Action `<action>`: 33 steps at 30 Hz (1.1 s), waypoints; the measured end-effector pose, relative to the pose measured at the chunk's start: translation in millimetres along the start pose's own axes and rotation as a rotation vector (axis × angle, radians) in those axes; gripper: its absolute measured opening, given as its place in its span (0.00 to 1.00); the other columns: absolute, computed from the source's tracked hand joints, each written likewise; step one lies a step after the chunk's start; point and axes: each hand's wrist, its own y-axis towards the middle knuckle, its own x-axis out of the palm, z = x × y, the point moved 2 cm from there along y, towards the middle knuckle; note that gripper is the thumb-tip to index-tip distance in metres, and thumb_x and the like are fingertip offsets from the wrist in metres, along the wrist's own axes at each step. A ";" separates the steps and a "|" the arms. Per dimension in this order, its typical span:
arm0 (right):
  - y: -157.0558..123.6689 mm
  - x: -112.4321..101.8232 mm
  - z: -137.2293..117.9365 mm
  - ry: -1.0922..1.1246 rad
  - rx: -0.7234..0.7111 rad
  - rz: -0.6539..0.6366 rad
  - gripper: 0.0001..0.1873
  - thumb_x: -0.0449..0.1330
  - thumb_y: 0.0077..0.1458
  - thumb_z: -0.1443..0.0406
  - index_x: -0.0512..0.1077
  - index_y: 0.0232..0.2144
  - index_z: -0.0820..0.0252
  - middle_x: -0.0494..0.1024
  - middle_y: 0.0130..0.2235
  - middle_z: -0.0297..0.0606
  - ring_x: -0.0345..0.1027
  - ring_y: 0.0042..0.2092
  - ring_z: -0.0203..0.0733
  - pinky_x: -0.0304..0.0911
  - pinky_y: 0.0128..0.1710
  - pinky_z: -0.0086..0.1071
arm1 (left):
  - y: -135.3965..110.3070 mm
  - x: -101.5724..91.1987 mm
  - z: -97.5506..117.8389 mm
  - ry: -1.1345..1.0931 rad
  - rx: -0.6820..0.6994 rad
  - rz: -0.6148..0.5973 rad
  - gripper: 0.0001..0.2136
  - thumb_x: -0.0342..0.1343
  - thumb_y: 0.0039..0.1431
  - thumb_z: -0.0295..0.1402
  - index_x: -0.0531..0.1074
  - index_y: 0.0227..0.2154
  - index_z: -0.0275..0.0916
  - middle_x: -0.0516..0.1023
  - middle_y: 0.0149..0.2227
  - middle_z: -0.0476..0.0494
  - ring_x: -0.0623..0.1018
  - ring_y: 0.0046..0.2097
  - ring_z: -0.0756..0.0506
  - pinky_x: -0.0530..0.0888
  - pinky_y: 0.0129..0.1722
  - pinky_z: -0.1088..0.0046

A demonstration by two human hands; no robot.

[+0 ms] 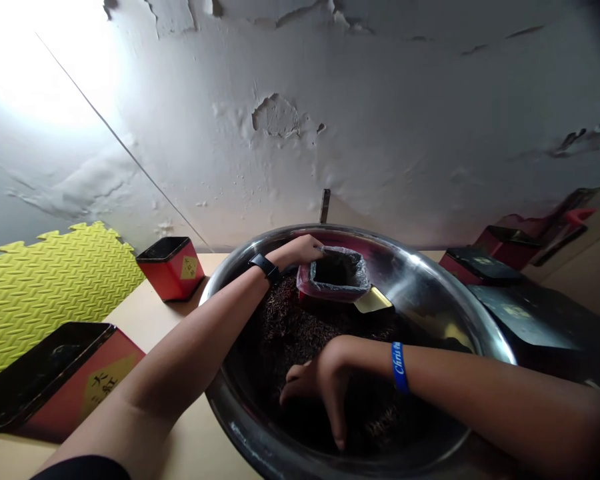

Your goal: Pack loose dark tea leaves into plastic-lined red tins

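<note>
A big steel basin (445,300) sits in front of me, filled with dark loose tea leaves (290,333). A red box lined with a plastic bag (335,277) stands in the leaves at the far side. My left hand (303,251), a black watch on its wrist, grips the box's left rim. My right hand (320,387), with a blue wristband, reaches down into the leaves, its fingers curled and partly buried. A gold flat scoop-like piece (373,301) lies beside the box.
An open red tin (173,267) stands at the back left, and another red tin (45,377) lies near the left edge. Yellow foam mat (50,280) lies left. Dark lids and red boxes (485,263) sit right. A peeling white wall rises behind.
</note>
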 end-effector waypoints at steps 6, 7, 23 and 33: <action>17.4 10.4 -0.3 0.028 -0.077 -0.042 0.46 0.72 0.19 0.61 0.69 0.48 0.60 0.73 0.45 0.38 0.67 0.46 0.48 0.63 0.39 0.31 | 2.6 0.9 -2.1 0.000 -0.009 -0.013 0.11 0.50 0.48 0.32 0.76 0.29 0.32 0.70 0.22 0.49 0.64 0.24 0.53 0.62 0.26 0.76; 17.9 10.5 -0.4 0.048 -0.087 -0.053 0.44 0.71 0.21 0.62 0.69 0.48 0.60 0.74 0.43 0.36 0.67 0.45 0.47 0.62 0.39 0.30 | 2.3 0.7 -1.4 0.000 -0.009 -0.018 0.12 0.50 0.48 0.32 0.76 0.30 0.32 0.70 0.22 0.49 0.64 0.24 0.53 0.62 0.26 0.77; -70.9 -59.0 -19.7 0.533 -0.358 0.554 0.17 0.62 0.45 0.61 0.68 0.38 0.62 0.70 0.39 0.34 0.63 0.39 0.34 0.61 0.40 0.27 | 1.7 0.7 -1.3 0.016 -0.033 -0.019 0.13 0.50 0.47 0.33 0.76 0.31 0.33 0.66 0.19 0.51 0.60 0.21 0.54 0.58 0.22 0.77; -131.5 -80.2 46.2 0.317 -0.017 1.271 0.18 0.57 0.47 0.63 0.67 0.43 0.60 0.72 0.40 0.42 0.66 0.35 0.39 0.62 0.35 0.33 | 2.3 0.1 -1.3 0.021 0.025 -0.022 0.08 0.50 0.44 0.25 0.73 0.25 0.29 0.71 0.22 0.47 0.63 0.25 0.53 0.60 0.25 0.76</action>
